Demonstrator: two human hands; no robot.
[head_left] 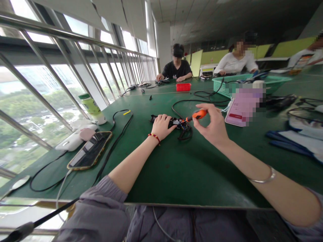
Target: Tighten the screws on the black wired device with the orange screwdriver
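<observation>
Your left hand point(162, 127) holds the long black gadget point(176, 122), which lies left to right; your right hand point(214, 125) grips the orange screwdriver point(199, 114), tip by the gadget's right part

Green table point(161, 188) across foreground; metal railing point(25, 26) and big windows point(26, 77) run along the left, trees point(13, 102) outside. Grey panelled ceiling point(191, 16), pale column point(164, 40) and yellow-green partitions point(196, 64) at the back. Daylight comes in from the left, far right much dimmer.

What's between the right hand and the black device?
Head view: an orange-handled screwdriver, gripped by the right hand and aimed at the black device.
</observation>
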